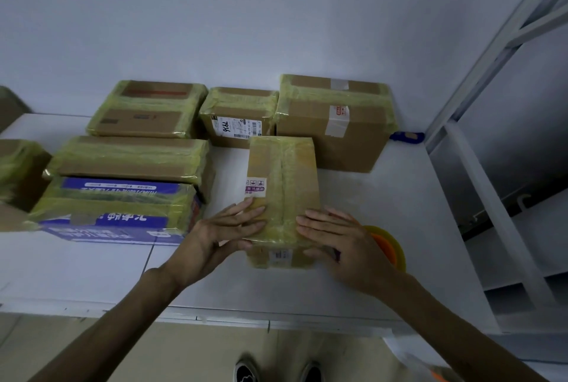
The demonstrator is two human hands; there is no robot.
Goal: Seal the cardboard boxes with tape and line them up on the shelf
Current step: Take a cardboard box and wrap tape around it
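As left hand (227,228) and right hand (341,243) lie flat, fingers straight, on small box (281,179), gripping nothing, I read step as smoothing tape. Box sits on table (92,271), in front of taped boxes (332,136). Next, I judge: firmer two-sided hold, slide into line.

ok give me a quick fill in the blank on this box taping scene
1. The left hand and right hand both press on the ___ of the small tape-wrapped brown cardboard box.
2. The round orange-and-yellow tape roll lies to that box's ___.
3. The taped printed cardboard box at front left is ___.
Missing: top; right; blue.
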